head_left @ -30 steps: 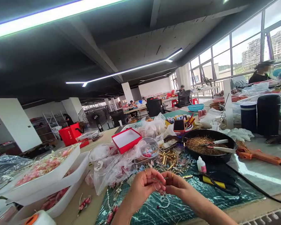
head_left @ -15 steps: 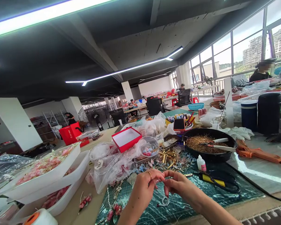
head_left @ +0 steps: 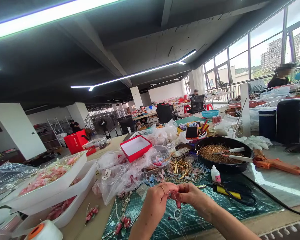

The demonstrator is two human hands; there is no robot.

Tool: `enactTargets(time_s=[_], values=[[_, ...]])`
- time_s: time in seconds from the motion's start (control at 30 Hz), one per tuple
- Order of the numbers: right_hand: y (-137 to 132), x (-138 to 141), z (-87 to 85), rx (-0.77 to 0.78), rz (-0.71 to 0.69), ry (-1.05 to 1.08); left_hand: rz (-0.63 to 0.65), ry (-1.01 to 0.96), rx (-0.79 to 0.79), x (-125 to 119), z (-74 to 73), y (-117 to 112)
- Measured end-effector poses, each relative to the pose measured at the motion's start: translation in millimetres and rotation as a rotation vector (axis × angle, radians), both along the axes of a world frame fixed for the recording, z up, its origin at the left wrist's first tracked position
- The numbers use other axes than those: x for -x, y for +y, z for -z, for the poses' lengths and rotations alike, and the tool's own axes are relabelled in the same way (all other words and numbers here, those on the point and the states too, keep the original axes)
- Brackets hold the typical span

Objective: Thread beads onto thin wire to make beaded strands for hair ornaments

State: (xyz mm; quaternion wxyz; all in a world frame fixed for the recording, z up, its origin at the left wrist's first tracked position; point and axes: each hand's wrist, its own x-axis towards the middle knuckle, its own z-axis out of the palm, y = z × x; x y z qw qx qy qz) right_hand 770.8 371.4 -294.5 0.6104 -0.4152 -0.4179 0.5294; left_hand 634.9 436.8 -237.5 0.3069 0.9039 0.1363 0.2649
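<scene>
My left hand (head_left: 157, 201) and my right hand (head_left: 191, 196) meet over the green cutting mat (head_left: 215, 213), fingertips pinched together on a thin wire. A small loop of white beads (head_left: 176, 215) hangs from that wire just below my fingers. Both hands wear a gold ring. Gold metal pieces (head_left: 180, 166) and small blue flowers lie on the mat just beyond my hands.
A black pan of straw-like fibres (head_left: 222, 154) with scissors, a small glue bottle (head_left: 215, 174), an orange glue gun (head_left: 277, 164), black-and-yellow pliers (head_left: 231, 192), a red box (head_left: 136, 147), plastic bags and white trays of pink flowers (head_left: 50, 176) crowd the table. Other people work farther off.
My hands have stayed together on the wire, shifting slightly right and lower. The bead loop dangles a little differently. The view has shifted slightly.
</scene>
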Motion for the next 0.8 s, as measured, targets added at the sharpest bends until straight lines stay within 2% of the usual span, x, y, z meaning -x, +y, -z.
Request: enactTargets(time_s=[0.2, 0.4, 0.5, 0.57, 0.73, 0.8], values=[[-1.7, -7.2, -3.1, -0.08, 0.163, 0.015, -0.029, -0.029, 0.108, 4.8, 1.1, 2.5], [-9.0, -18.5, -0.9, -0.008, 0.012, 0.31, -0.063, -0.067, 0.24, 7.6, 6.9, 5.5], [-13.8, -24.5, -2.3, -0.011, 0.007, 0.321, -0.036, -0.088, 0.347, 9.0, 9.1, 7.2], [-19.7, -31.0, -5.6, -0.025, 0.052, 0.207, -0.022, -0.11, 0.428, 10.6, 9.4, 8.2], [-35.3, -53.5, -8.1, -0.086, 0.214, -0.535, -0.059, -0.194, 0.549, 14.8, 6.8, 7.1], [-37.3, -62.8, -2.5, -0.068, 0.254, -0.719, -0.056, -0.196, 0.595, 16.2, 5.0, 5.3]])
